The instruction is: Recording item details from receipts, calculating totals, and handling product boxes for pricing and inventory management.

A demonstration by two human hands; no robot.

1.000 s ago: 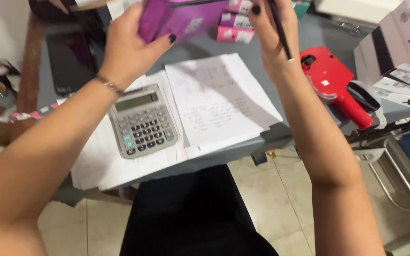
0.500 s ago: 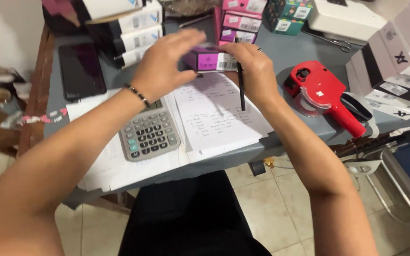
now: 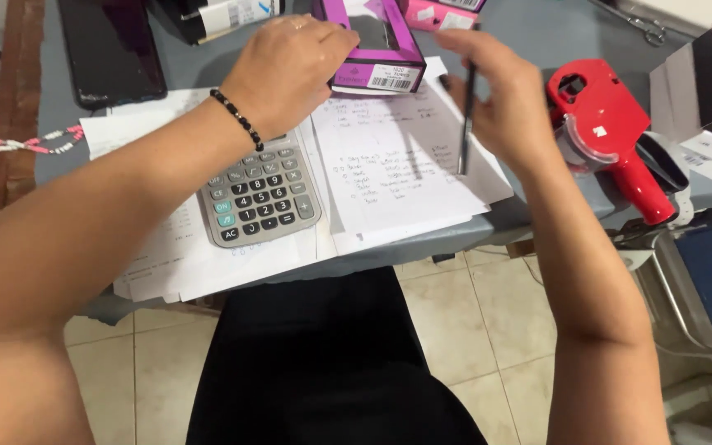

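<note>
Purple rectangular cardboard box (image 3: 377, 45) lowered to upper centre, clamped by left hand (image 3: 290, 74); thin black pen (image 3: 466, 107) pinched in right hand (image 3: 500, 103), now apart.

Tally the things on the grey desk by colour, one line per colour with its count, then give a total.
Purple: 1, the box in the left hand
Red: 1, the price labeller
Grey: 1, the calculator
Black: 2, the tablet and the pen in the right hand
White: 1, the written sheet
Total: 6
</note>
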